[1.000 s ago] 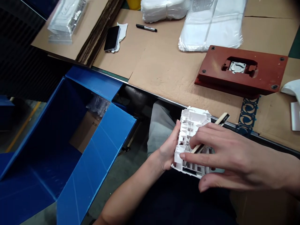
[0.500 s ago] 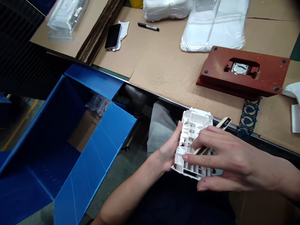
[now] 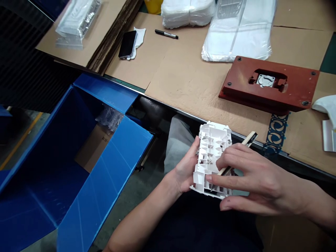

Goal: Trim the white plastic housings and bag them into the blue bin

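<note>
A white ribbed plastic housing (image 3: 210, 154) is held tilted over my lap, its ribbed inner side facing up. My left hand (image 3: 185, 168) grips its left edge, with the thumb along the side and the other fingers hidden underneath. Over its right side is my right hand (image 3: 252, 178), curled round a pale wooden stick-like tool (image 3: 249, 139) with a black printed label. The tool's lower end points into the housing; its tip is hidden, so its kind is unclear. The right index or middle fingertip lies at the housing's lower ribs.
A red-brown fixture block (image 3: 296, 82) stands on the cardboard-covered bench (image 3: 178, 84), beside a blue patterned strip (image 3: 275, 133). Behind are bundled white bags (image 3: 223, 42), a marker (image 3: 166, 34) and a phone (image 3: 127, 44). An open blue box (image 3: 105, 182) stands at left.
The housing and both hands have shifted slightly left in the view, and the housing is turned a little. The hold on the housing and the wooden tool is the same.
</note>
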Action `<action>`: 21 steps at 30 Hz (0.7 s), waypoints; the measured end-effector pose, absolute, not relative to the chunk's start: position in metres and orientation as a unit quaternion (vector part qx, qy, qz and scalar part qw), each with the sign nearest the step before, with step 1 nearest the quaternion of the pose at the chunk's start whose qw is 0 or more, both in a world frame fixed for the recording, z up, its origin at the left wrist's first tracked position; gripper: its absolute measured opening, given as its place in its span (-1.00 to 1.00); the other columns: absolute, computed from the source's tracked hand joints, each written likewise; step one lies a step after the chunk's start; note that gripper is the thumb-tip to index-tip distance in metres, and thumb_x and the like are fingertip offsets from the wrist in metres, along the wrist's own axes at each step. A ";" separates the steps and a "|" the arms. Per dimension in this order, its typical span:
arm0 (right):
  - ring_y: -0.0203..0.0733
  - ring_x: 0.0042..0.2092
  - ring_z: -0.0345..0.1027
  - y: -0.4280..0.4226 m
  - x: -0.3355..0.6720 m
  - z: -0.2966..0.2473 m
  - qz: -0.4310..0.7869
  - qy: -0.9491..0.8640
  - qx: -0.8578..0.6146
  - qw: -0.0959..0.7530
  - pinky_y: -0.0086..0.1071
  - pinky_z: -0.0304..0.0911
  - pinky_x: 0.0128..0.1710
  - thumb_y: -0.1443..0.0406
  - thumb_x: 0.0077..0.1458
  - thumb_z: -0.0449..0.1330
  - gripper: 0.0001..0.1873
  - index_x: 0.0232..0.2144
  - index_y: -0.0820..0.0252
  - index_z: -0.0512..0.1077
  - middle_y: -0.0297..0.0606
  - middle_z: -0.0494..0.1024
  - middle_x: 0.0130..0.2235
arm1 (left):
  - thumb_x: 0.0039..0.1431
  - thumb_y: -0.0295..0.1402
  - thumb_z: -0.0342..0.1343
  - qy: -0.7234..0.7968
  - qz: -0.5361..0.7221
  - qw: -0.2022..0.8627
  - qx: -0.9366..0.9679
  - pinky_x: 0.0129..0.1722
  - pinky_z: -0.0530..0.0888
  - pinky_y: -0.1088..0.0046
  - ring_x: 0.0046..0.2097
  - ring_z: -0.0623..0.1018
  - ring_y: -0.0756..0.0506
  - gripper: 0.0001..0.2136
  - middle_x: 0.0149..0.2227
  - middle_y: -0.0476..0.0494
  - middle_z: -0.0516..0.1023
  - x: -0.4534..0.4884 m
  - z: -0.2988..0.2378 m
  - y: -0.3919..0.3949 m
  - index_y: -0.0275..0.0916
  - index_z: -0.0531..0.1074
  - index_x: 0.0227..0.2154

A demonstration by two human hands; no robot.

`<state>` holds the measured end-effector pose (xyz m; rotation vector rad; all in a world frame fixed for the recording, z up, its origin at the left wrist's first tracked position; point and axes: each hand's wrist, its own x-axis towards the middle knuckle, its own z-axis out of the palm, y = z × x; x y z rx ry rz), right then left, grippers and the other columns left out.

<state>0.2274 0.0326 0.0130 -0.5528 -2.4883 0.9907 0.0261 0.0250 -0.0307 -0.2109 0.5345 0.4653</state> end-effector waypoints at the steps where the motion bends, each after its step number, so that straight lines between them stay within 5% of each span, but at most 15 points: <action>1: -0.08 -0.14 0.33 0.033 0.230 0.013 0.367 -0.880 -0.210 0.215 -0.14 0.22 -0.11 0.21 0.20 0.29 -0.52 0.15 0.10 0.40 -0.16 0.48 -0.14 | 0.34 0.12 -0.24 0.248 0.237 0.935 -0.095 0.10 0.36 0.30 0.07 0.56 -0.26 -0.29 0.01 -0.36 0.62 0.023 -0.030 0.025 -0.43 0.40 0.16; 7: -0.17 -0.06 0.42 0.024 0.245 -0.003 0.368 -0.742 -0.462 0.318 -0.32 0.33 -0.14 0.40 0.27 0.16 -0.52 0.19 -0.09 0.39 -0.25 0.50 -0.03 | 0.20 0.04 0.04 0.242 0.375 0.894 -0.037 0.18 0.30 0.06 0.17 0.49 -0.38 -0.36 0.10 -0.37 0.56 0.005 -0.031 0.025 -0.30 0.35 0.21; 10: -0.16 -0.04 0.46 0.011 0.242 -0.020 0.373 -0.628 -0.581 0.359 -0.31 0.36 -0.04 0.28 0.27 0.22 -0.58 0.14 -0.16 0.43 -0.31 0.55 0.01 | 0.00 0.09 0.30 0.344 0.415 0.842 -0.026 -0.05 0.49 0.19 -0.13 0.63 -0.25 -0.24 -0.14 -0.27 0.65 0.005 -0.036 0.027 -0.26 0.36 0.20; 14: -0.20 -0.22 0.50 -0.010 0.229 -0.041 0.408 -0.475 -0.680 0.381 -0.30 0.45 -0.17 0.13 0.23 0.25 -0.64 0.06 -0.07 0.51 -0.28 0.59 -0.04 | 0.04 -0.27 0.39 0.455 0.457 0.763 -0.031 -0.23 0.57 0.31 -0.42 0.61 -0.11 -0.60 -0.45 -0.05 0.61 0.012 -0.043 0.030 -0.32 0.52 -0.08; 16: -0.21 -0.30 0.48 -0.020 0.222 -0.047 0.421 -0.439 -0.701 0.372 -0.34 0.46 -0.29 0.10 0.22 0.24 -0.61 0.08 -0.01 0.50 -0.25 0.62 -0.11 | 0.05 -0.41 0.35 0.479 0.474 0.738 -0.040 -0.10 0.58 0.21 -0.31 0.67 -0.18 -0.67 -0.38 -0.08 0.66 0.015 -0.043 0.030 -0.30 0.51 -0.10; 21: -0.09 -0.14 0.51 -0.033 0.203 -0.039 0.377 -0.493 -0.695 0.364 -0.33 0.47 -0.23 0.15 0.26 0.19 -0.64 0.07 0.05 0.51 -0.20 0.60 -0.08 | -0.01 -0.58 0.33 0.516 0.540 0.665 -0.002 0.14 0.48 0.14 0.03 0.62 -0.25 -0.37 -0.09 -0.11 0.68 0.019 -0.035 0.027 -0.14 0.36 0.16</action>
